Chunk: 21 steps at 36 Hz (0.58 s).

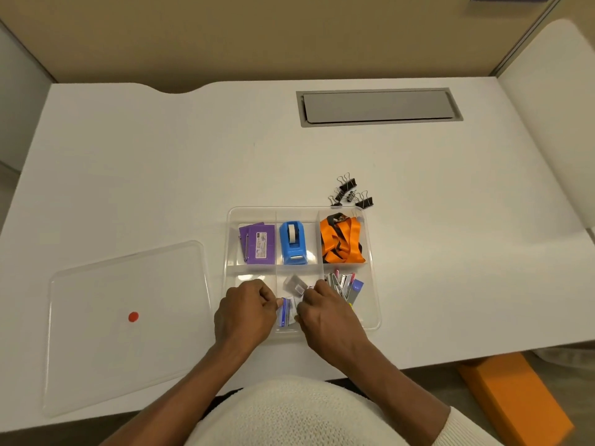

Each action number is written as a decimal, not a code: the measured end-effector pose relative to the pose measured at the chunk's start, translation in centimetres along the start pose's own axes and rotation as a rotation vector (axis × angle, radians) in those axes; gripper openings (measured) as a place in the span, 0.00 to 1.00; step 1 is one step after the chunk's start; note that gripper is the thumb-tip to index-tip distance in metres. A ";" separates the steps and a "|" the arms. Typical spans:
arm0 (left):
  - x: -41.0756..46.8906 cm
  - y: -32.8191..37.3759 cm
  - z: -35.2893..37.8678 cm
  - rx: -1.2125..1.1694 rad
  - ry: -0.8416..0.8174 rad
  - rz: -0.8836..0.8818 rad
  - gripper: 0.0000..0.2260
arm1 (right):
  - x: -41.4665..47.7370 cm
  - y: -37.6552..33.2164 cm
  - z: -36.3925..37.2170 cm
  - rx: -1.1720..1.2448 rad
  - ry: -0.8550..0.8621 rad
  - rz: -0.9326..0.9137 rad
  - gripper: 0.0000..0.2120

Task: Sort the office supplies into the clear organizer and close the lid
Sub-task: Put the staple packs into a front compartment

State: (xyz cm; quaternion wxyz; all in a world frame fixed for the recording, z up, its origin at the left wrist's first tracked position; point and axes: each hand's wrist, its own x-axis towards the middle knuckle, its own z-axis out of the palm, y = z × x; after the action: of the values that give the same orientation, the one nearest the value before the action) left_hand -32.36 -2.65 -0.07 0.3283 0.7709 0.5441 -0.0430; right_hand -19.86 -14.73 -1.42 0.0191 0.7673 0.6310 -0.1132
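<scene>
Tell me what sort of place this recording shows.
Probably an office workstation: a white desk with a built-in cable hatch, a tan partition panel behind it, and a neighbouring desk to the right.

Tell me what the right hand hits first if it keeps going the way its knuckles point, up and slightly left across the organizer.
Probably the small clear packet just beyond the right hand, then the divider and blue tape dispenser. Height is hard to judge from above.

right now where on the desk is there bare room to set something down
Free: the wide stretch behind the lid, left of the organizer, and the right side past it. Crowded: around the binder clips and where both hands work in the organizer.
</scene>
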 end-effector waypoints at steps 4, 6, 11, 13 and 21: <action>0.1 0.1 -0.1 -0.027 -0.024 -0.011 0.09 | 1.0 -0.1 -0.5 0.103 0.056 0.118 0.27; 0.1 -0.1 0.0 -0.037 -0.026 -0.018 0.10 | 1.7 -0.1 -0.9 0.199 0.082 0.173 0.32; 0.4 -0.4 0.3 -0.068 -0.039 -0.042 0.11 | 3.7 0.4 -1.0 0.111 -0.048 0.048 0.29; 0.6 -0.4 0.3 -0.080 -0.048 -0.051 0.11 | 4.2 0.3 -0.8 0.016 -0.104 0.033 0.28; 0.8 -0.8 0.4 -0.129 -0.083 -0.099 0.10 | 4.0 -0.3 -1.0 -0.039 -0.120 0.225 0.25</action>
State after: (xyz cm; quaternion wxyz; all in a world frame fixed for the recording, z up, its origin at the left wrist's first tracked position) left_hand -32.64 -2.05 -1.09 0.3970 0.7178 0.5692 -0.0562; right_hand -19.31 -10.64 -1.20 0.0843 0.8246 0.5407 -0.1436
